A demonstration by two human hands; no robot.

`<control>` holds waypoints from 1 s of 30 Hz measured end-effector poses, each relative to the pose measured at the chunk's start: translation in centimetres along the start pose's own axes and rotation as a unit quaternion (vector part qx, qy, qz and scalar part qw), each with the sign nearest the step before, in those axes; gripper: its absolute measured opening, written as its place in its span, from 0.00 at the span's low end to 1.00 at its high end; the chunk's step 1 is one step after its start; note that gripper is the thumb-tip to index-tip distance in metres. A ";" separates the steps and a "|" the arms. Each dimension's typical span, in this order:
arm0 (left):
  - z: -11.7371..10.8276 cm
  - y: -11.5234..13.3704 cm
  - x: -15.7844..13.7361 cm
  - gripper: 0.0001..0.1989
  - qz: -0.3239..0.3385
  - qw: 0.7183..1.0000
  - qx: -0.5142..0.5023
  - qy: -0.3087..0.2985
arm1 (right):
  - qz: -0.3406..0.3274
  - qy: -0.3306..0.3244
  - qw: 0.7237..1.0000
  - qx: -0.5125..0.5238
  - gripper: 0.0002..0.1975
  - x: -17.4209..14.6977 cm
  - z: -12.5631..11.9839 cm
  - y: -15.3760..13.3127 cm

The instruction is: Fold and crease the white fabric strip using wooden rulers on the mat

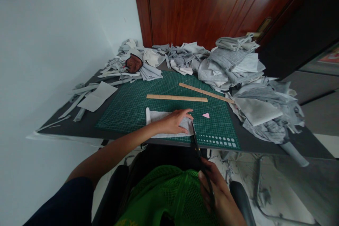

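A strip of light grey fabric [156, 116] lies on the green cutting mat [127, 102], its left end rolled up. Across its right part rests my left hand [176, 122], fingers spread and pressing on the cloth. My right hand [213, 180] is closed round the handles of black scissors [196, 143] below the table edge. Their blades reach up to the right edge of the fabric. To the right of the cloth is a small pink triangular piece [206, 115], perhaps tailor's chalk.
Two wooden rulers, one level [177, 97] and one slanted [203, 91], lie behind the fabric. Large heaps of grey cloth [230, 63] stand at the back and right. Scraps [97, 96] and a brown piece [134, 63] are at the left. A wooden door [198, 7] is behind the table.
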State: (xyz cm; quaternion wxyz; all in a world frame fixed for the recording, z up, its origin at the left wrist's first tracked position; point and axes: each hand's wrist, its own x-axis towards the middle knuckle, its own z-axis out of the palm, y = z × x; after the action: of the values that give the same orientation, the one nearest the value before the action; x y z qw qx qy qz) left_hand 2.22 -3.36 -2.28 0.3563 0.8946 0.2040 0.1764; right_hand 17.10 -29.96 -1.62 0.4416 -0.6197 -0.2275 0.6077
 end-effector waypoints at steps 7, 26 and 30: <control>0.0 -0.1 0.0 0.48 0.000 1.000 0.014 0.001 | -0.002 -0.006 1.000 -0.015 0.41 -0.2 0.0 -0.1; 0.2 -0.3 -0.1 0.55 -0.009 1.000 0.008 0.007 | -0.003 -0.002 0.999 -0.032 0.40 -0.5 -0.4 -0.5; 0.2 -0.3 -0.1 0.56 -0.007 1.000 0.007 0.010 | -0.016 -0.004 0.999 -0.041 0.41 -0.4 -0.6 -0.3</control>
State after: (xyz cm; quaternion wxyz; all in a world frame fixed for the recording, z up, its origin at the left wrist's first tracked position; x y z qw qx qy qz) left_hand 2.14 -3.32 -2.70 0.3493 0.8937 0.2149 0.1819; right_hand 17.67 -30.33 -1.26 0.4249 -0.6312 -0.2634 0.5930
